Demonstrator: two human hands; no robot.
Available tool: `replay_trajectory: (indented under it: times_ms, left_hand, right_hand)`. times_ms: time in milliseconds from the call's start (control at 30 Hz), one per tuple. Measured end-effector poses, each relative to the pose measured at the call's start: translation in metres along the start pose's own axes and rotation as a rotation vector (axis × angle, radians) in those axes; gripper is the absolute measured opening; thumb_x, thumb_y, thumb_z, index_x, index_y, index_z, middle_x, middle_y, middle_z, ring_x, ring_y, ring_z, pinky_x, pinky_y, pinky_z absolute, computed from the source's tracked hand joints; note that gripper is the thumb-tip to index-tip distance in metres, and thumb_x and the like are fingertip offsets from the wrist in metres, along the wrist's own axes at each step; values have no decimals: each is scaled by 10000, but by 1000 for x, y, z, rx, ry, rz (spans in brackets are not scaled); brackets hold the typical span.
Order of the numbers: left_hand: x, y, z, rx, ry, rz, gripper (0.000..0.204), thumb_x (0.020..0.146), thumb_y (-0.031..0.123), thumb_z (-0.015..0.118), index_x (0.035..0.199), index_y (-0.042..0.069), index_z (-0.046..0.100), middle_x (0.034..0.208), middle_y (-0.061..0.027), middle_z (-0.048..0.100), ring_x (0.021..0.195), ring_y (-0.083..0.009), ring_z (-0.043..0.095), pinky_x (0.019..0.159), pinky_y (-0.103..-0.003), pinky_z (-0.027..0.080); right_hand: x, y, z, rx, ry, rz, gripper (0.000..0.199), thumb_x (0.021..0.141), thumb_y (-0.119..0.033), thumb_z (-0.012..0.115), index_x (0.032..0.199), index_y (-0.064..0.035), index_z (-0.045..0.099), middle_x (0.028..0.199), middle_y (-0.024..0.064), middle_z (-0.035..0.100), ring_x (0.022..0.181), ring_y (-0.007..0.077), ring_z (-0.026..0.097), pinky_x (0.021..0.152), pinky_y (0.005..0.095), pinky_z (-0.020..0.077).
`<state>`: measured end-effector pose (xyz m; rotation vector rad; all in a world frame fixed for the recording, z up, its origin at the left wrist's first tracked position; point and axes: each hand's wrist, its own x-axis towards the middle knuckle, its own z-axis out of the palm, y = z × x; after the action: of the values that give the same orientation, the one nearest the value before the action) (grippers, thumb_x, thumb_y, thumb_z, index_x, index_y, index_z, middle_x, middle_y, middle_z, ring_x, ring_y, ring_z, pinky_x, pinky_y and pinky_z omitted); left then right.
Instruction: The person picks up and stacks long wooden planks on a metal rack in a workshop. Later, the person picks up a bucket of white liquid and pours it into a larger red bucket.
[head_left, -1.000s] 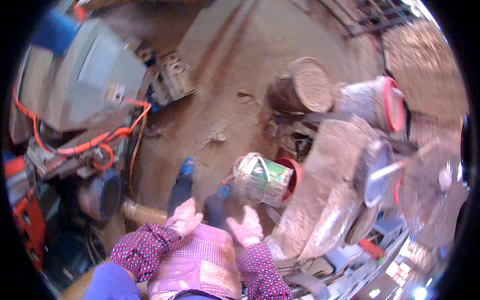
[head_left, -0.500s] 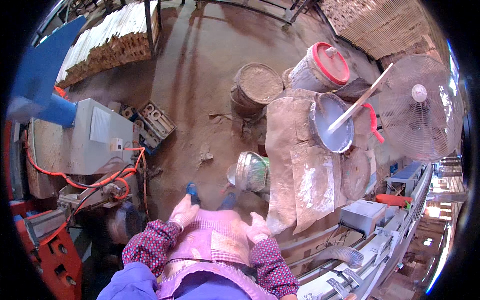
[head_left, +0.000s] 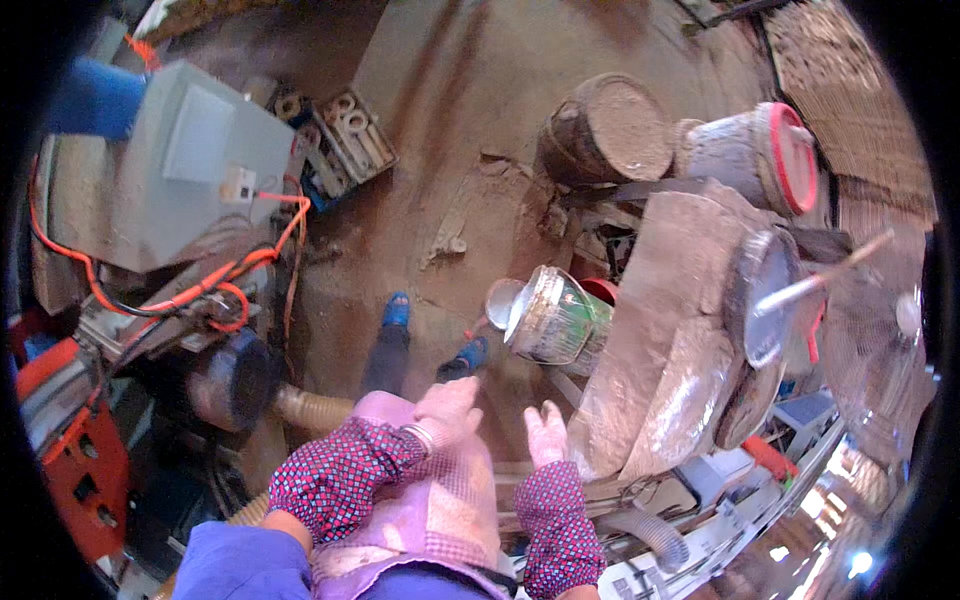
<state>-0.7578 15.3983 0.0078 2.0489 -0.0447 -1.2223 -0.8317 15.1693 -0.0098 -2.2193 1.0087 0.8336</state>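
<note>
My left hand (head_left: 447, 410), in a pale glove with a knitted cuff, hovers in front of my pink apron (head_left: 465, 490). Its fingers are loosely stretched and nothing shows in them. To its right, my right hand (head_left: 546, 435) is open, fingers apart and pointing forward, close to the near edge of a brown, dust-caked sheet (head_left: 640, 330). Both forearms wear checked sleeve covers. Beyond the hands, a green-and-white bucket (head_left: 560, 315) leans with its mouth to the left. A tub of whitish liquid (head_left: 768, 305) sits right of the sheet, a stick (head_left: 825, 272) standing in it.
Far right are a dusty drum (head_left: 625, 130), a red-rimmed bucket (head_left: 755, 160) and a large fan (head_left: 890, 330). On the left stands a grey control box (head_left: 190, 170) with orange cables (head_left: 150, 305). A crate of parts (head_left: 345, 145) lies beside it. A ribbed hose (head_left: 650, 535) and machine rails run lower right.
The view has shifted and turned, bringing the bucket and sheet nearer. My left hand has moved rightward across the apron; my right hand now reaches forward with its fingers spread.
</note>
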Motion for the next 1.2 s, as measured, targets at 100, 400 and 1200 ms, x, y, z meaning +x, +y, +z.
replay_trajectory:
  times_ms: [100,400,1200]
  left_hand:
    - [44,-2,22,-13,-39,116,522,803,271,605,1253,31,495,1225,-215,577,1119,-390,550,955,-466,435]
    - [190,-5,93,-58,56,220,664,807,226,571,1389,-15,364,1396,-201,437,1200,-354,505,996,-431,426]
    - [242,-79,126,238,-199,-45,612,801,288,546,1335,6,443,1377,-153,450,1259,-306,428,1003,-415,354]
  right_hand:
    - [67,13,19,135,165,-99,558,911,-268,606,1369,10,448,1303,231,553,1214,302,530,1036,367,394]
    - [226,-3,3,49,612,265,733,926,-455,493,1462,-1,283,1407,261,429,1260,393,466,1042,469,393]
    - [210,28,61,145,557,5,507,883,-87,617,1346,7,433,1338,207,469,1212,313,496,1044,411,387]
